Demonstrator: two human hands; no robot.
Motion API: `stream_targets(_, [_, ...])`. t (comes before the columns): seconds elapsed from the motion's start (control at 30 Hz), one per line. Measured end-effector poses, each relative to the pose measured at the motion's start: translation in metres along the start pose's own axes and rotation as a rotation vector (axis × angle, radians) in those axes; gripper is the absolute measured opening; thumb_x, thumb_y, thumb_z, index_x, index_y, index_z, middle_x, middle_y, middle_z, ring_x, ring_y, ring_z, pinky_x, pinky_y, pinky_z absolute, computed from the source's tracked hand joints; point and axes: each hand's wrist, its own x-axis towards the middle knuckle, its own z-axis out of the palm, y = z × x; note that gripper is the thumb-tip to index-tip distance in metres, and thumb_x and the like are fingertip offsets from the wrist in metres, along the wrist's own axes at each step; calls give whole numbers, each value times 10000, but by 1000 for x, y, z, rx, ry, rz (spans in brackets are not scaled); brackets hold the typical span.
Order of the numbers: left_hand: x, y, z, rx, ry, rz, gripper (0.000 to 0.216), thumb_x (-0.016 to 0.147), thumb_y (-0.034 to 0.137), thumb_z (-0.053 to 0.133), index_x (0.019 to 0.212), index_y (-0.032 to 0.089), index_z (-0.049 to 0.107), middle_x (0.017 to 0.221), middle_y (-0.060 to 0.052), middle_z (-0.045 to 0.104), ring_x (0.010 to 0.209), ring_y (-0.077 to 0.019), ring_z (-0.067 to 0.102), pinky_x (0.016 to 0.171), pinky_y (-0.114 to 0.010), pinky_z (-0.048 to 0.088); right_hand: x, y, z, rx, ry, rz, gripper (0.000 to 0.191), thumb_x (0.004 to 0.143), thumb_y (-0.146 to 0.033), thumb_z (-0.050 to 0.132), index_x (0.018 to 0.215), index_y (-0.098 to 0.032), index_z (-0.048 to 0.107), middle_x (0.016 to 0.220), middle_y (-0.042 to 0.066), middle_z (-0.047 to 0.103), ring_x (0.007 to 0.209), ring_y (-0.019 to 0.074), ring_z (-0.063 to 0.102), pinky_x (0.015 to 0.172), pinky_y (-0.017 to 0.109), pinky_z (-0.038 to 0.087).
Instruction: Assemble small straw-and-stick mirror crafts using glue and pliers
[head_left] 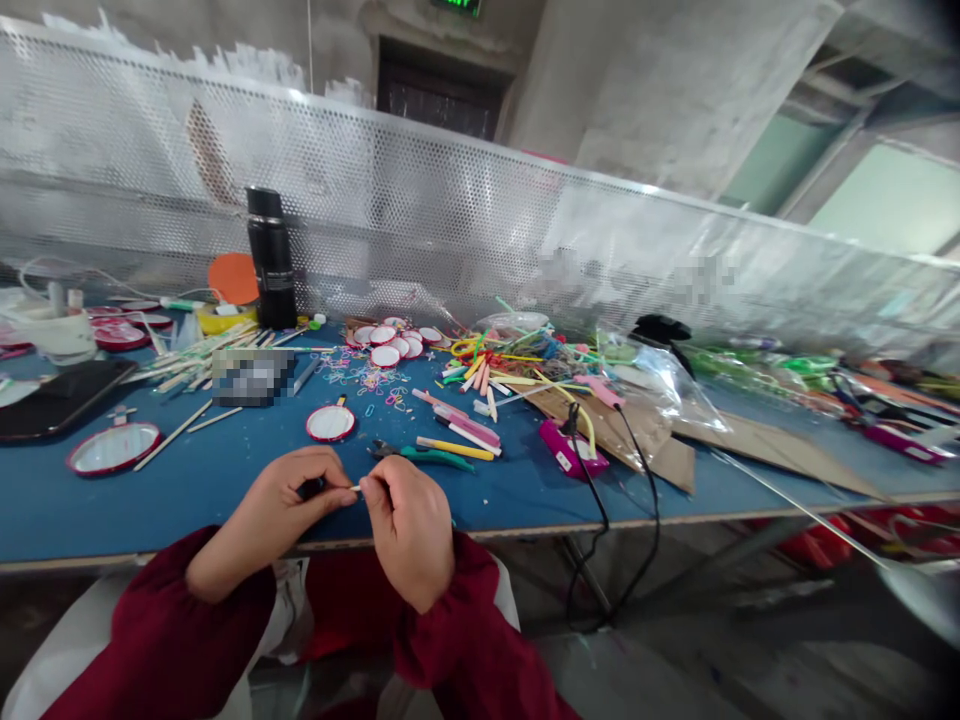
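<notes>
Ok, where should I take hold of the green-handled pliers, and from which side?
Probably by the green handles, coming from the near right: their free ends point that way, past the right hand, while the yellow marker lies along their far side.

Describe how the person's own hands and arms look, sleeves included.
Both hands, left and right, are bare, with no gloves visible. Long, loose sleeves in dark red or maroon cover the arms, the cloth bunching into folds near the wrists. I can see no lettering or pattern on the sleeves, and no cables attached to them.
</notes>
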Motion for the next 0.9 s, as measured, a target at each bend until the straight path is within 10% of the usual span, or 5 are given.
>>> stream_targets(0.6, [-2,-8,-8,-218,-145,23,142,767,308,807,713,197,737,718,11,660,666,-108,615,632,-180,470,4,10,-22,497,-264,45,178,918,-319,664,783,-203,683,741,-33,686,725,114,620,702,221,419])
stream_targets(0.9, [-1,-1,-4,-133,17,32,148,822,283,741,716,187,705,715,9,669,673,-116,621,651,-202,478,0,11,-11,308,-102,28,241,966,-369,572,792,-205,597,767,-6,628,763,146,562,723,263,385])
